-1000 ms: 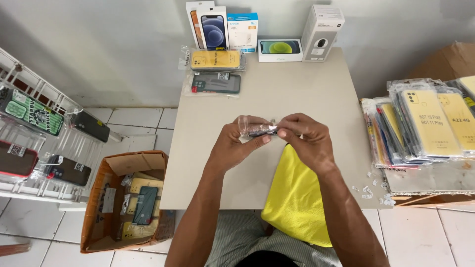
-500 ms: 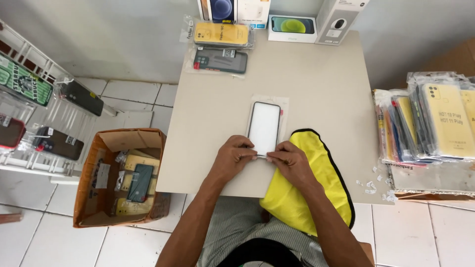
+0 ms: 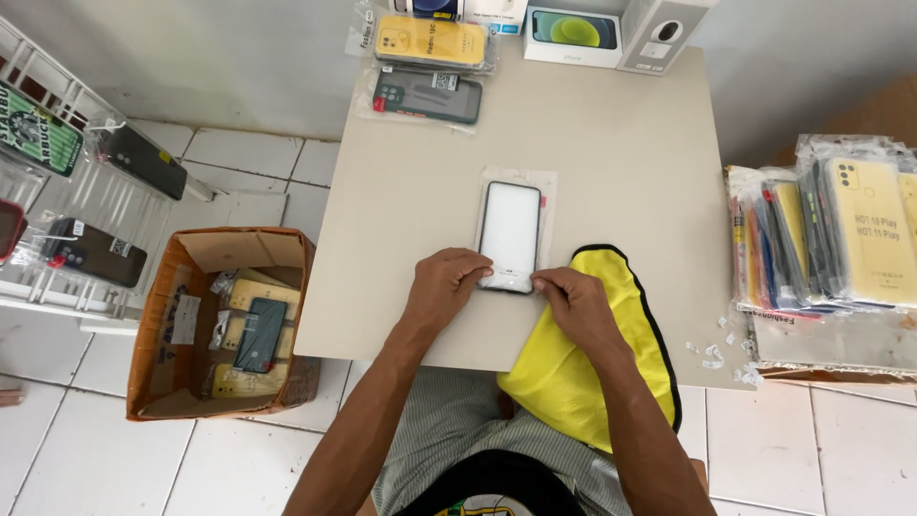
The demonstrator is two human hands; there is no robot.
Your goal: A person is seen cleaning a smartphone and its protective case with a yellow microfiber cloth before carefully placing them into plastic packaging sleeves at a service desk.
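Both hands, left hand (image 3: 447, 287) and right hand (image 3: 573, 298), pinch the phone's (image 3: 510, 234) near edge, steadying it flat; yellow cloth (image 3: 583, 373) under right wrist.

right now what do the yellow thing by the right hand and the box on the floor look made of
The yellow cloth looks like soft fabric, perhaps microfibre: matte, draping limply over the table edge, with dark stitched trim. The box looks like plain brown cardboard: dull, with creased, bent flaps. The right hand rests on the cloth.

Light: we see bright, even daylight across the table (image 3: 611, 153).
Shadows: soft, faint beneath our forearms.
Glare: mild on the plastic sleeves (image 3: 841, 229).
Focus: sharp; edges bend slightly.
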